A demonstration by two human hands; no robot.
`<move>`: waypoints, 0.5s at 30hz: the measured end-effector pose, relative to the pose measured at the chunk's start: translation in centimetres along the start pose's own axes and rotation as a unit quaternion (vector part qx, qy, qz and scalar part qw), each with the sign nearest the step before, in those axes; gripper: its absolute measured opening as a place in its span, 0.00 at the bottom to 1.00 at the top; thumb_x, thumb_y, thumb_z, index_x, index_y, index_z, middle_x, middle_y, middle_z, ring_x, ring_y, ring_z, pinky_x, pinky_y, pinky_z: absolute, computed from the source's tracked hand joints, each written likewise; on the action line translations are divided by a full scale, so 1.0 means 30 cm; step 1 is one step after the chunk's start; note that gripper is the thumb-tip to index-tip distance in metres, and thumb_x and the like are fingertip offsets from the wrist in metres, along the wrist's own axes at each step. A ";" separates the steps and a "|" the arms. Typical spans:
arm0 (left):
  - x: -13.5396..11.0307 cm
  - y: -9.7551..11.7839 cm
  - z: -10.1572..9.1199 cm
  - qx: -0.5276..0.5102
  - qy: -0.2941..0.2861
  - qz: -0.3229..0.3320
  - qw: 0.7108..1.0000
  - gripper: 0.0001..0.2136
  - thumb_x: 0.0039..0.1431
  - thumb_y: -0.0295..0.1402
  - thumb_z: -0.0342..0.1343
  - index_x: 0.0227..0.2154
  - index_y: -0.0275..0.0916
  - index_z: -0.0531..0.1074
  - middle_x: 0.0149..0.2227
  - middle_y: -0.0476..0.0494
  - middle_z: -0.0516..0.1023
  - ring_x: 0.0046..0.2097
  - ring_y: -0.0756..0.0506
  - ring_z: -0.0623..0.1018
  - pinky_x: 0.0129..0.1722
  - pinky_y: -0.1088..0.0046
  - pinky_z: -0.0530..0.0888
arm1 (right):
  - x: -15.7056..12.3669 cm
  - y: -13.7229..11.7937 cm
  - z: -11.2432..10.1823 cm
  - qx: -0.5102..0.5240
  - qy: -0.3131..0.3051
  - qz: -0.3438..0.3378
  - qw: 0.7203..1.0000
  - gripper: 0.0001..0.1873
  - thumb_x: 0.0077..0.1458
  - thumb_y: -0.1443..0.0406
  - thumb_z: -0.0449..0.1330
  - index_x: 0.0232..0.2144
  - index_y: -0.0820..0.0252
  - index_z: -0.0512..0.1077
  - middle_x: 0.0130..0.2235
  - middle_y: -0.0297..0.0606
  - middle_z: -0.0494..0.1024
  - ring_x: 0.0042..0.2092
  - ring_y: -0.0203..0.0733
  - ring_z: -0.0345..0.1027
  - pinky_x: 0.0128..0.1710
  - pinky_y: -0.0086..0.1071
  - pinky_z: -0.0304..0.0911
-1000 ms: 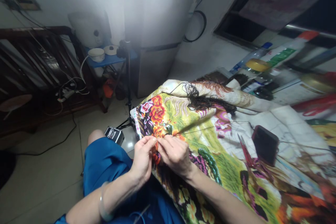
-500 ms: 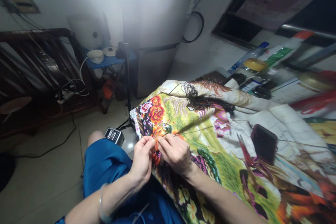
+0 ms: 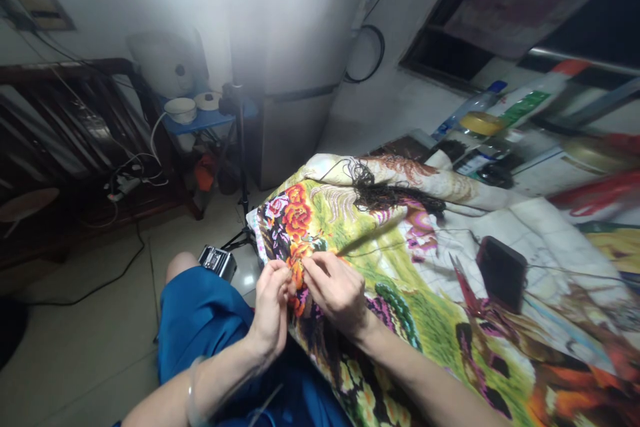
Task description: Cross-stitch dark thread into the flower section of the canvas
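Observation:
Over my lap and the table lies a large embroidered cloth (image 3: 345, 217) with flowers and green ground. My left hand (image 3: 269, 303) is at its near left edge, by the orange flowers, with thumb and fingers pinched together. Beside it, my right hand (image 3: 339, 293) is pinched just above the cloth, its fingertips a small gap from the left ones. Whatever sits between either hand's fingertips is too small to make out. A bundle of dark thread (image 3: 395, 197) rests farther back on the cloth. Red-handled scissors (image 3: 467, 290) and a black phone (image 3: 501, 272) lie on the right.
Bottles and a yellow-lidded jar (image 3: 480, 123) stand at the back right. A tripod (image 3: 243, 160) rises beyond the cloth's left corner, near a refrigerator (image 3: 295, 127). Left are a wooden bench (image 3: 95, 193) and a blue stool (image 3: 200, 121) holding a bowl.
My fingertips, close together before, have moved slightly apart. The right hand has shifted a little to the right. The cloth, scissors and phone rest where they were.

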State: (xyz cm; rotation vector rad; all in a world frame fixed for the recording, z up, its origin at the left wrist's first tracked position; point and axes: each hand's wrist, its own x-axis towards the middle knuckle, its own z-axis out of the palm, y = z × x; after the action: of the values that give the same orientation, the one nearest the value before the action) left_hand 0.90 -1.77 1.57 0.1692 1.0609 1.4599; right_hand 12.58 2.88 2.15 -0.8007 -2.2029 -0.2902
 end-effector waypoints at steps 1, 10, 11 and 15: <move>0.001 0.003 0.001 -0.003 0.006 -0.001 1.000 0.15 0.41 0.41 0.66 0.25 0.38 0.68 0.23 0.54 0.65 0.24 0.54 0.64 0.25 0.78 0.63 | 0.000 0.000 -0.001 0.001 -0.001 -0.004 1.000 0.08 0.60 0.72 0.55 0.36 0.66 0.75 0.30 0.42 0.76 0.30 0.37 0.68 0.30 0.28 0.62; 0.025 0.009 0.010 0.028 0.003 0.026 0.999 0.16 0.34 0.40 0.70 0.23 0.36 0.72 0.23 0.52 0.71 0.26 0.52 0.67 0.29 0.75 0.66 | 0.004 -0.011 -0.001 0.004 -0.007 -0.012 1.000 0.08 0.61 0.71 0.55 0.36 0.67 0.74 0.28 0.41 0.74 0.29 0.37 0.67 0.29 0.29 0.61; 0.025 0.005 0.007 0.030 0.000 0.033 0.999 0.16 0.35 0.40 0.70 0.22 0.36 0.72 0.22 0.52 0.70 0.26 0.52 0.67 0.29 0.75 0.66 | 0.002 -0.011 0.001 0.006 -0.006 -0.007 1.000 0.08 0.60 0.71 0.55 0.36 0.67 0.74 0.28 0.41 0.74 0.29 0.38 0.68 0.29 0.29 0.62; 0.021 -0.022 -0.008 0.080 -0.007 0.080 0.993 0.13 0.40 0.40 0.67 0.22 0.37 0.72 0.23 0.51 0.71 0.27 0.51 0.67 0.30 0.75 0.66 | -0.012 -0.003 0.012 0.015 0.004 0.038 0.999 0.07 0.59 0.72 0.55 0.35 0.66 0.74 0.36 0.46 0.76 0.34 0.40 0.71 0.35 0.31 0.66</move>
State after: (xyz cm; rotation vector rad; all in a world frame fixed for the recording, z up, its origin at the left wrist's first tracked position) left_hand 1.06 -1.46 0.70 0.3867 1.1756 1.5139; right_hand 12.48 2.81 1.65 -0.8626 -2.1578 -0.2213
